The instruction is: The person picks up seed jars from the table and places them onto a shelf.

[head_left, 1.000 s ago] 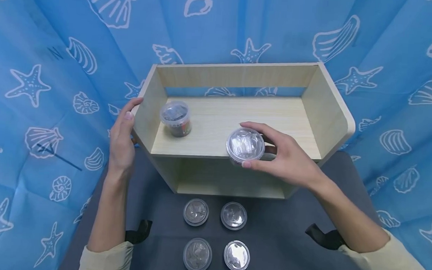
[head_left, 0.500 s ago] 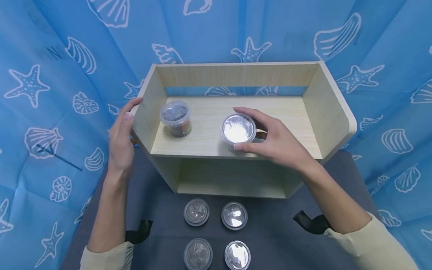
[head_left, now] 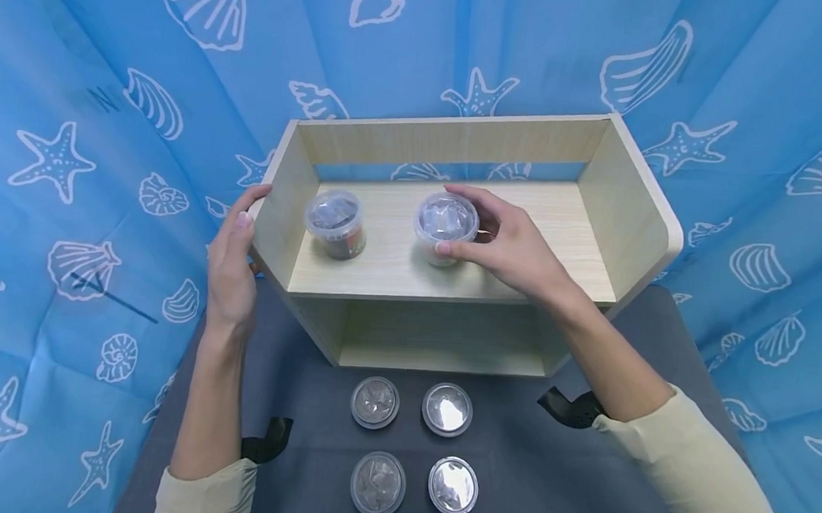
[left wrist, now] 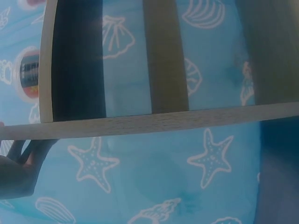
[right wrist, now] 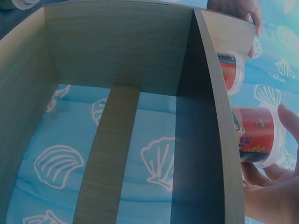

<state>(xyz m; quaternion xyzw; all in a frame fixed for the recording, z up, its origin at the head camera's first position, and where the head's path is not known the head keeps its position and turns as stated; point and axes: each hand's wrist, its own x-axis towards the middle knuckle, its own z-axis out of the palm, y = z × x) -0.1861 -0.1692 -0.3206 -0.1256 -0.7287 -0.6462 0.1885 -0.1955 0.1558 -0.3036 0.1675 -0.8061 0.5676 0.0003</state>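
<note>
My right hand [head_left: 516,246] holds a clear plastic tub [head_left: 446,218] by its rim, thumb in front and fingers behind, over the upper board of a pale wooden two-tier shelf [head_left: 452,144]. In the right wrist view this tub's red printed label [right wrist: 257,130] shows, its base right at the board. A second lidded tub [head_left: 336,225] stands on the same board at the left. My left hand [head_left: 231,270] grips the front edge of the shelf's left side panel. In the left wrist view that hand [left wrist: 21,170] appears at the frame's left edge.
Several more lidded tubs stand in two rows on the dark grey tablecloth [head_left: 512,455] before the shelf, among them a front left tub [head_left: 378,485] and a back right tub [head_left: 447,409]. A blue curtain [head_left: 407,63] with white sea-creature prints hangs behind and beside the table.
My right hand has carried its tub back and slightly left, from the board's front edge to over the upper board. My left hand stays on the side panel.
</note>
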